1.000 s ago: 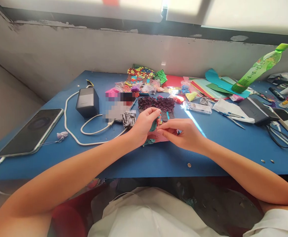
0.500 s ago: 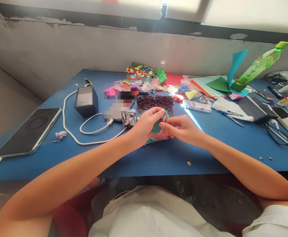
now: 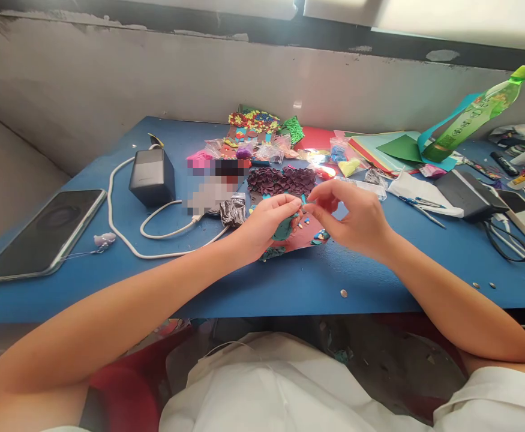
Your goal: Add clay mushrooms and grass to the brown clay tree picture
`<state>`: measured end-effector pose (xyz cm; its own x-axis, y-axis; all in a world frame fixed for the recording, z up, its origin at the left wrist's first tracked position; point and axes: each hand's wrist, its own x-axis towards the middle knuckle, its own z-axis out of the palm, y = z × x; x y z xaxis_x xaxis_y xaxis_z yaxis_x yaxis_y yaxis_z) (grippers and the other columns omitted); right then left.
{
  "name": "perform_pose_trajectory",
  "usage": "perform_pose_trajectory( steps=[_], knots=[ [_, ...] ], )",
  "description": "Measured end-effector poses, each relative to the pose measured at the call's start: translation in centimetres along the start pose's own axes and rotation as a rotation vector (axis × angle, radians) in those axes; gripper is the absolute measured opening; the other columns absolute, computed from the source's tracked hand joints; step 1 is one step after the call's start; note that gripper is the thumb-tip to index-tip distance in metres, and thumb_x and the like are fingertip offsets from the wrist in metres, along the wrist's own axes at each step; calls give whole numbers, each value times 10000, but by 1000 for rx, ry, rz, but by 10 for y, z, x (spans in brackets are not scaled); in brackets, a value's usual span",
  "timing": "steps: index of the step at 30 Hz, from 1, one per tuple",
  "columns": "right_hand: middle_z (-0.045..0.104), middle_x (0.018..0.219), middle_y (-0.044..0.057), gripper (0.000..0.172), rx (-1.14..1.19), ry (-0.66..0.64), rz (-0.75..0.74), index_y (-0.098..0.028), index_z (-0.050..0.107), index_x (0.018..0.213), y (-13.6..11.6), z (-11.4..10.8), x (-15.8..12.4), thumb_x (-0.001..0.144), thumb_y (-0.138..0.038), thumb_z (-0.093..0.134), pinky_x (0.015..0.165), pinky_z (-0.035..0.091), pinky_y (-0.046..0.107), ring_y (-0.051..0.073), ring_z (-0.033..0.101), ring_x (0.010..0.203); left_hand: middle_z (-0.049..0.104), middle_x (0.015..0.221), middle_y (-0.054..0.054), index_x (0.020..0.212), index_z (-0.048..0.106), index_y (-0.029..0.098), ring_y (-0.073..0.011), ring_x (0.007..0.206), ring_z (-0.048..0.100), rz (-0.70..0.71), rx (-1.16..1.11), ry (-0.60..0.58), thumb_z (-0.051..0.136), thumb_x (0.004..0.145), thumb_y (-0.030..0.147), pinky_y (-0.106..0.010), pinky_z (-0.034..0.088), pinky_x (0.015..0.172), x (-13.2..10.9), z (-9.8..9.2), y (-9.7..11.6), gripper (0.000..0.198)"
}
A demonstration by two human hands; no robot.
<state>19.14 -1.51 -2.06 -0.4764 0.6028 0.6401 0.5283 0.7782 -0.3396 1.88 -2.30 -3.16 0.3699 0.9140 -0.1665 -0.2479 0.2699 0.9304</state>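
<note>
In my left hand (image 3: 275, 221) is a piece of dark teal clay (image 3: 282, 229), partly covered by the fingers. My right hand (image 3: 350, 216) is closed in a pinch beside the left fingertips; whatever it pinches is too small to make out. Under both hands lies a clay picture (image 3: 299, 240) with a pink lower part and small white, yellow and blue bits. Dark purple ruffled clay (image 3: 282, 180) covers its upper part. A small bag of black clay (image 3: 233, 211) sits left of the picture.
Behind are bags of coloured clay (image 3: 269, 154) and another clay picture (image 3: 253, 123). To the left lie a phone (image 3: 41, 234), a black power block (image 3: 152, 177) and a looping white cable (image 3: 113, 225). A green bottle (image 3: 478, 117) leans over coloured papers (image 3: 399, 147) at right.
My right hand has lifted slightly and moved right, its fingers more arched, uncovering more of the pink part. My left hand stays almost in place with the teal clay.
</note>
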Motion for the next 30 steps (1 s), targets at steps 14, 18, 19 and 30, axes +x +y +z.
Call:
perform_pose_trajectory(
  steps=[14,18,19,30],
  knots=[
    [653,734,10,93,-15,-8,-37,-170,658,829,8,12,-5,895,-186,594,532,445,205,79,521,535,502,575,17,688,558,159,-79,522,450,-19,-22,-16,556,815,194,-180,332,488,0,-2,-3,132],
    [616,730,8,83,-31,-49,-110,-160,599,835,11,13,-6,908,-166,561,560,429,205,86,523,566,500,562,11,672,528,164,-88,502,445,-45,-36,-14,507,816,169,-191,337,480,-2,0,-2,145],
    [612,735,6,75,-17,-59,-111,-163,589,840,13,14,-6,908,-162,558,564,427,204,87,524,576,499,565,8,659,520,163,-89,504,447,-43,-38,-19,504,815,171,-194,345,486,-2,0,-2,157],
    [427,545,-59,252,303,-120,289,-218,379,717,20,12,0,959,-284,357,497,348,221,85,434,485,458,676,16,783,493,189,-116,632,418,277,190,60,493,832,275,-231,345,581,-5,1,-9,98]
  ],
)
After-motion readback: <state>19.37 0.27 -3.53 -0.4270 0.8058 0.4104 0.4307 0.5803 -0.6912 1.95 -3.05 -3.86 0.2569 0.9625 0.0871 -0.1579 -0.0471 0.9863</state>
